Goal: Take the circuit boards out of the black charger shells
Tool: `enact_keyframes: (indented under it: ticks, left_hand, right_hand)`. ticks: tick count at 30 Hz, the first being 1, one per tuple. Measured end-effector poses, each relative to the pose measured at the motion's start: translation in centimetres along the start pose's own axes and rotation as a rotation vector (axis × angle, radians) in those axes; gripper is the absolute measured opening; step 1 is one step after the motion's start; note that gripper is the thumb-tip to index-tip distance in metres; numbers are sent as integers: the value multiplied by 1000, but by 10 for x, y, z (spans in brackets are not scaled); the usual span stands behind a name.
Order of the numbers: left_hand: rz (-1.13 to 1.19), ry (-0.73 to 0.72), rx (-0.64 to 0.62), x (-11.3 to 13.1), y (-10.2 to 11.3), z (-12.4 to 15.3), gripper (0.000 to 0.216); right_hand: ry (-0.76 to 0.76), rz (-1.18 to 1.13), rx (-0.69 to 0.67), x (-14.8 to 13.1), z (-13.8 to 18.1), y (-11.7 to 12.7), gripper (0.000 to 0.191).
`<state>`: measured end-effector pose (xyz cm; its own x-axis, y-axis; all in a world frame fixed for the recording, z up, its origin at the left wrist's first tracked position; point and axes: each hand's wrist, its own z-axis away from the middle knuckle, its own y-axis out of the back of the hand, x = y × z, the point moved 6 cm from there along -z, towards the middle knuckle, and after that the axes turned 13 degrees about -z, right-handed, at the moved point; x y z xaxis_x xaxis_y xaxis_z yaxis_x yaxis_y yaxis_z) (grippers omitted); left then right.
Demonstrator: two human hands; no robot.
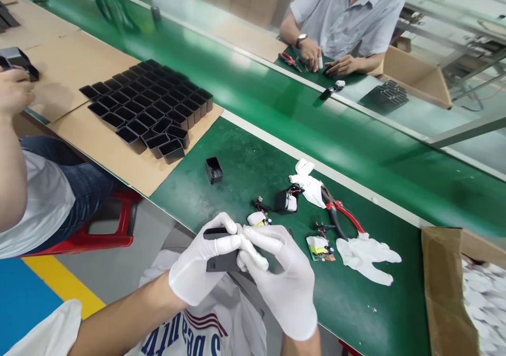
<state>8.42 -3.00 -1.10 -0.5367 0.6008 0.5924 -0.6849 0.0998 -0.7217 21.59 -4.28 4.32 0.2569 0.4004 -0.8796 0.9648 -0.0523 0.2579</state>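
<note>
My left hand (201, 258), in a white glove, is closed around a black plastic case (223, 261) just above the table's near edge. My right hand (282, 271), gloved too, has its fingers pinched together at the case's right end; what lies between them is hidden. Just beyond my hands lies a small circuit board with a white-wrapped part (256, 219). Behind that stands a black case (281, 202) with a white part and wires inside. Another circuit board (319, 248) lies to the right. A single open black case (214, 170) stands farther left.
Red-handled pliers (343, 213) lie between a white glove (369, 258) and a crumpled white one (308, 184). Many black cases (150, 108) stand on cardboard at left. A carton (440, 287) of white pieces is at right. Co-workers sit at left and across the green conveyor (272, 97).
</note>
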Motion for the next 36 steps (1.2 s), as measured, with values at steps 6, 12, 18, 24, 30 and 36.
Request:
enact_keyframes:
  ticks: [6,12,18,24,30,36]
  left_hand:
    - [-70,-52,-184,9,-1,3,42]
    - [-299,-142,-129,17,5,-2,39]
    - [-376,-140,-260,12,1,0,29]
    - [-663,-70,-558,21,-11,9,4]
    - [-302,-206,-259,31,2,-1,15]
    - [-92,-202,-194,3,2,-3,17]
  right_hand:
    - [-186,-160,-166,0,-2,17,21]
    - [-12,27,-132,-13,-6,10,23]
    - [-23,207,-190,-7,-1,6,20]
    - [54,365,-138,-3,2,0,17]
    - [-100,76,-104,15,7,-15,22]
    - [-152,66,79,20,9,-16,18]
